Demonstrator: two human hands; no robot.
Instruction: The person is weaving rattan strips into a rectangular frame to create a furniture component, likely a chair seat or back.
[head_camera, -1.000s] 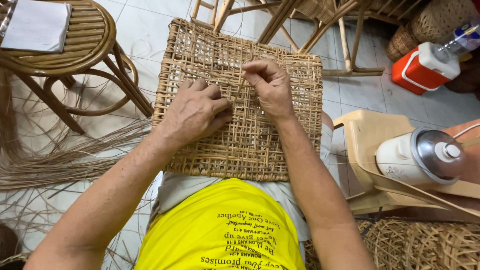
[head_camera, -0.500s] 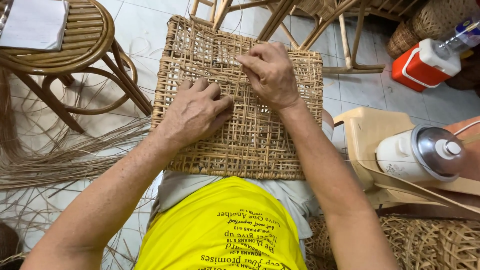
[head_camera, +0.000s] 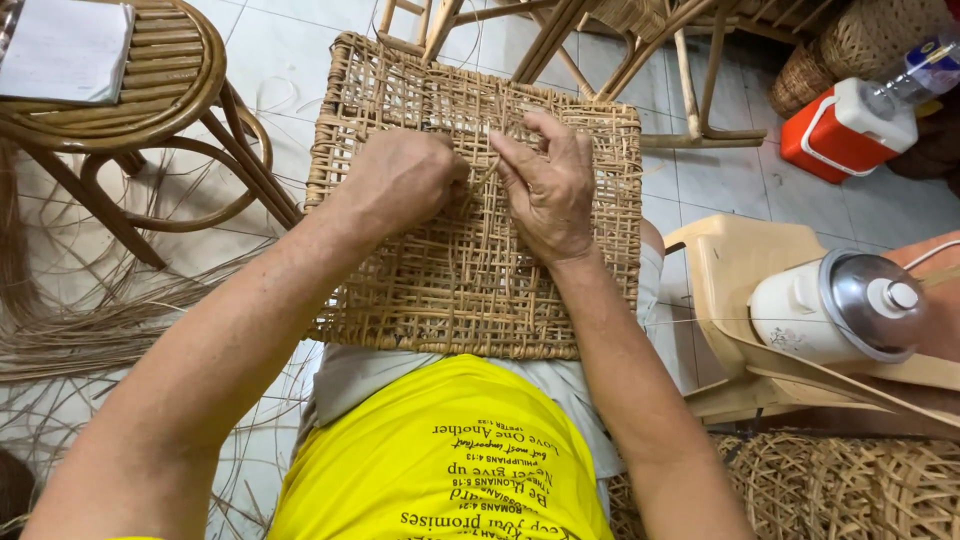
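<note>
Weaving 1 thin cane strand (head_camera: 487, 168) through the open lattice of a square woven panel (head_camera: 470, 270), lying flat across the lap. Meeting over the upper middle of the panel, nearer its far edge than its near one: left hand (head_camera: 400, 180) curled knuckles-up, fingertips tucked under and out of sight, so not possible to tell whether that grip is pinching anything; right hand (head_camera: 545, 185) with thumb and forefinger closing together on the strand just beside the left knuckles.

Judging by the pose, threading 1 pass under a crossing. Calling next, probably, for a steady pull along the row, pressing the panel down with the other hand to stop it shifting.

Lying around: loose cane fibres (head_camera: 90, 320) on the floor by the left edge, a round rattan stool (head_camera: 160, 85) beyond the far left corner, a white jug with metal lid (head_camera: 830, 305) off the right edge, a red cooler (head_camera: 850, 130) past the far right corner.
</note>
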